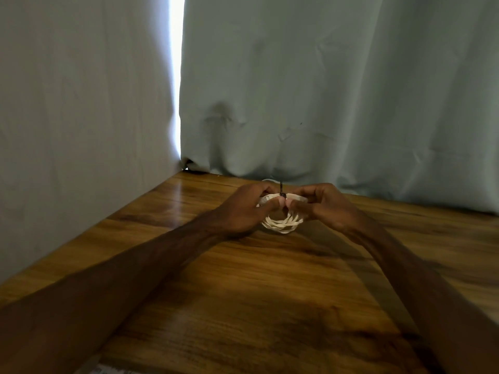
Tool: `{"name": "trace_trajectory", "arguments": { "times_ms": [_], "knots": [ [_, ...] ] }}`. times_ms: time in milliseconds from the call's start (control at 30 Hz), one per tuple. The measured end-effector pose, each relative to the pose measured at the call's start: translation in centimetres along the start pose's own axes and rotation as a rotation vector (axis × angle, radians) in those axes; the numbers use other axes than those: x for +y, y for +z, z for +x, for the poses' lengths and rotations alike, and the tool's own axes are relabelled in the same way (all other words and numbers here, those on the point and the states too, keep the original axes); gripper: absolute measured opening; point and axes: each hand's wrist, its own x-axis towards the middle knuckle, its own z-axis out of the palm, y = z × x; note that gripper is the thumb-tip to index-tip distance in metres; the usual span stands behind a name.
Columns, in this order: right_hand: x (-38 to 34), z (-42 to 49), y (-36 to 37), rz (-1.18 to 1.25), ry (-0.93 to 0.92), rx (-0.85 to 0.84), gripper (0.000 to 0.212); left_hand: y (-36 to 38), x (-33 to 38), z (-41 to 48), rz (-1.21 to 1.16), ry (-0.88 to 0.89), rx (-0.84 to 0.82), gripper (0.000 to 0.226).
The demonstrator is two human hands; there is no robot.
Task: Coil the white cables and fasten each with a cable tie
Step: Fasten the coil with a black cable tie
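A coiled white cable (282, 224) is held just above the wooden table (243, 292) near its far edge. My left hand (243, 209) grips the coil's left side, thumb on top. On the right side of the coil, my right hand (321, 205) grips it, and the two thumbs almost meet. A dark cable tie (282, 190) sticks up from the top of the coil between my hands. The upper part of the coil is hidden by my fingers.
Pale blue curtains (324, 90) hang right behind the table's far edge and along its left side, with a bright gap (176, 76) between them. A pale loop (268, 181) shows behind my hands. A grey object (108, 369) peeks in at the bottom edge.
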Motion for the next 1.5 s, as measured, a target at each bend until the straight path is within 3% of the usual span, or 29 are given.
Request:
{"name": "trace_trajectory", "arguments": {
  "times_ms": [233, 367, 467, 633, 767, 1100, 1500],
  "knots": [
    [0.8, -0.7, 0.5, 0.091, 0.112, 0.116, 0.01, 0.9, -0.7, -0.3, -0.061, -0.173, 0.034, 0.033],
    [0.6, -2.5, 0.8, 0.173, 0.256, 0.272, 0.011, 1.9, -0.8, -0.8, -0.125, -0.247, 0.098, 0.032],
    [0.5, -4.9, 0.0, 0.014, 0.277, 0.338, 0.008, 2.2, 0.4, -1.6, -0.011, -0.19, 0.086, 0.031],
    [-1.0, -11.5, -3.1, -0.328, 0.246, 0.253, 0.01, 4.4, 4.9, -4.7, -0.03, -0.12, 0.051, 0.028],
    [-2.4, -17.6, -5.7, -0.481, 0.329, 0.35, 0.016, 7.0, 9.8, -6.6, -0.03, -0.035, -0.044, 0.026],
    [-3.9, -31.6, -13.1, -0.481, 0.439, 0.698, 0.02, 15.7, 22.4, -6.5, -0.041, 0.097, -0.138, 0.013],
    [-2.9, -43.0, -22.5, -0.553, 0.629, 0.754, 0.021, 27.1, 35.3, -5.0, -0.019, 0.27, -0.32, 0.01]
  ]
}}
